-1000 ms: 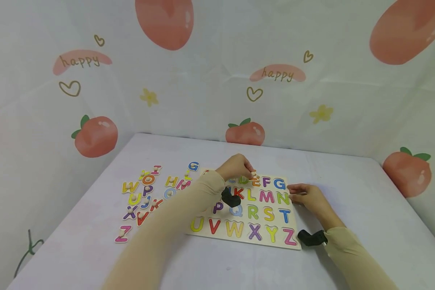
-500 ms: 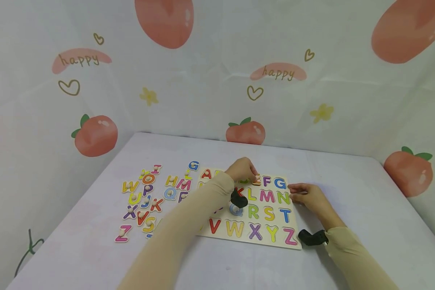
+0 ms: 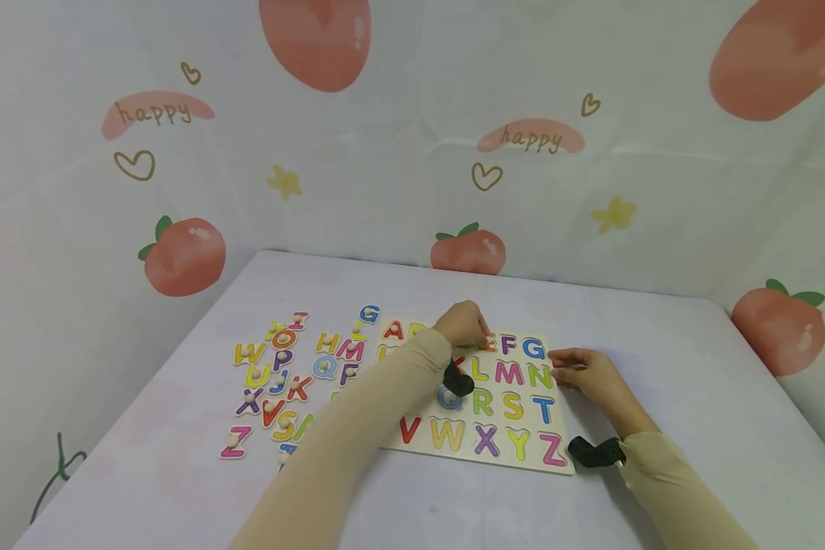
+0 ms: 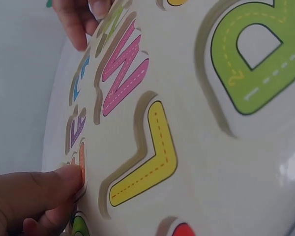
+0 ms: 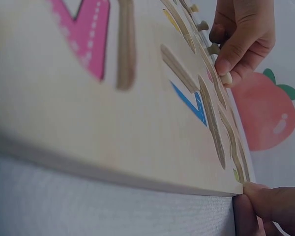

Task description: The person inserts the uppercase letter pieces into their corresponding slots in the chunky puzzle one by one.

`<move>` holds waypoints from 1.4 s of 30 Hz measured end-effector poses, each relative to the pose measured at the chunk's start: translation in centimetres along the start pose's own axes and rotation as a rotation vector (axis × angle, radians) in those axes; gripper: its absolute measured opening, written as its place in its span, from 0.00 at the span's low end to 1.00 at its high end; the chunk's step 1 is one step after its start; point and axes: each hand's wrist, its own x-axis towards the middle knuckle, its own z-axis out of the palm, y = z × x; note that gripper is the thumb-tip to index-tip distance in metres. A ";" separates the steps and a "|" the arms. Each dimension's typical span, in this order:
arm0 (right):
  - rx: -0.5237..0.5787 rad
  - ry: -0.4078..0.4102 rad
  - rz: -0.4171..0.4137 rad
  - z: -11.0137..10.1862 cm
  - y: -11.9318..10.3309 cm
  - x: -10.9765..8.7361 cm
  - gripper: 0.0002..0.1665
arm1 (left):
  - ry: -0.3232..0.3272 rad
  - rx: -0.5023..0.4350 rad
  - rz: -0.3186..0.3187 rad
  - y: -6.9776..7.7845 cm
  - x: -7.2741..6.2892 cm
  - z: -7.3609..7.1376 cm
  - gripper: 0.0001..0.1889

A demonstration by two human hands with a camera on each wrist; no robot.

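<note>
White table [image 3: 626,328]: bears one letter board [image 5: 96,128]. Left hand [image 3: 462,324]: thumb and fingers pinch E's knob. Right hand [image 3: 587,376]: straight fingers touch the board's right edge. Loose letters [image 3: 298,389]: lie left. Orange E [image 3: 490,345]: sits in the far row, seating unclear.

The head view looks forward and down from the near side of the pale wooden alphabet board [image 3: 466,444], farthest off, taking in the white counter [image 3: 488,512] around it. The left wrist view leans close over the board, facing its right edge; the right wrist view skims low along that edge. Both share the left hand [image 4: 29,199], right hand [image 5: 280,209] and board.
</note>
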 end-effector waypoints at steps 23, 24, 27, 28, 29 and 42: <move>-0.025 -0.015 -0.029 -0.1 0.2 0.0 0.25 | -0.041 -0.199 0.084 -1.2 -0.8 -2.6 0.12; -0.024 -0.015 -0.028 -0.1 0.2 0.0 0.25 | -0.049 -0.223 0.101 -1.4 -1.0 -3.1 0.13; -0.020 -0.018 -0.027 -0.2 0.2 -0.1 0.25 | -0.072 -0.283 0.152 -2.0 -2.0 -4.8 0.15; -0.020 -0.020 -0.028 -0.2 0.2 -0.1 0.25 | -0.077 -0.298 0.163 -2.2 -2.4 -5.4 0.15; -0.019 -0.021 -0.030 -0.3 0.2 -0.1 0.25 | -0.083 -0.312 0.175 -2.5 -2.8 -6.0 0.15; -0.016 -0.023 -0.016 -0.2 0.0 -0.2 0.25 | -0.008 -0.301 0.167 -7.8 -11.7 -12.0 0.12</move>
